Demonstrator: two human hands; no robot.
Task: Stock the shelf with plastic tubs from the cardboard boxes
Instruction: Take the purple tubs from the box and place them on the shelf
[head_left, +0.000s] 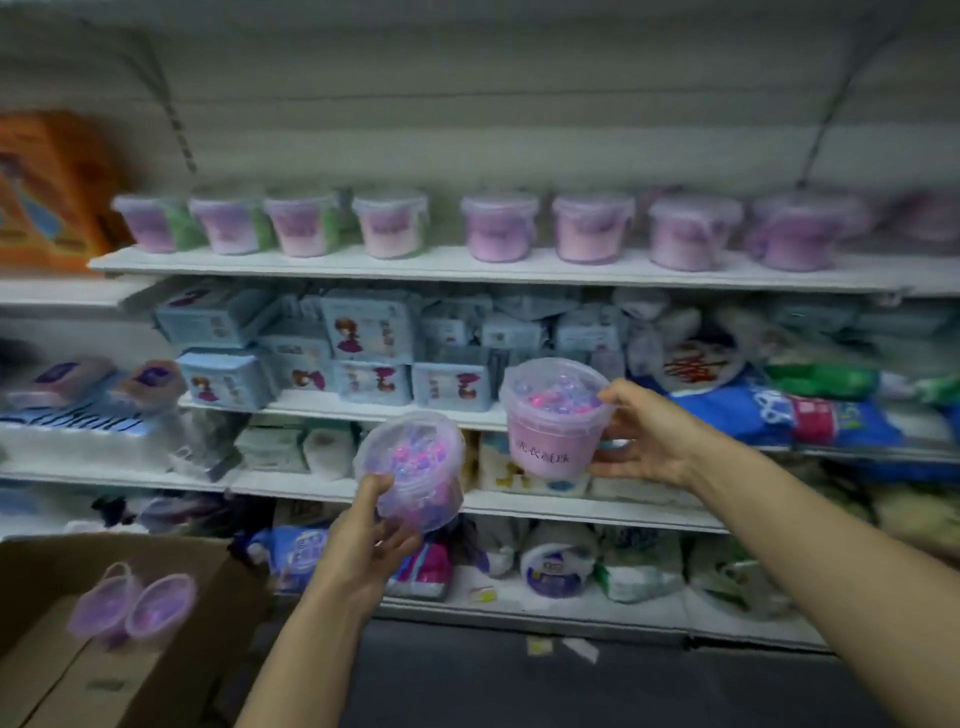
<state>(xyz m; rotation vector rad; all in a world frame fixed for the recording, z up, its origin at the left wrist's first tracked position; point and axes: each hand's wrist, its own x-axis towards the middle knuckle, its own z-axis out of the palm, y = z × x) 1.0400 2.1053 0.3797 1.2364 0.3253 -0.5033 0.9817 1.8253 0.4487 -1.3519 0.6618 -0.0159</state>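
Observation:
My left hand (371, 540) grips a clear plastic tub (415, 470) of pink and purple beads, tilted with its lid facing me. In my right hand (647, 431) is a second tub (553, 418), upright, with a pink label, held in front of the middle shelves. A row of several matching purple tubs (498, 226) stands along the top white shelf (467, 267). Two more tubs (132, 608) lie in the open cardboard box (78, 675) at the lower left.
Blue packets (363, 332) fill the shelf under the tubs. Bags of detergent (779, 410) crowd the right side and the lower shelves. An orange box (47, 187) stands at the upper left. Dark floor (519, 686) runs below the shelving.

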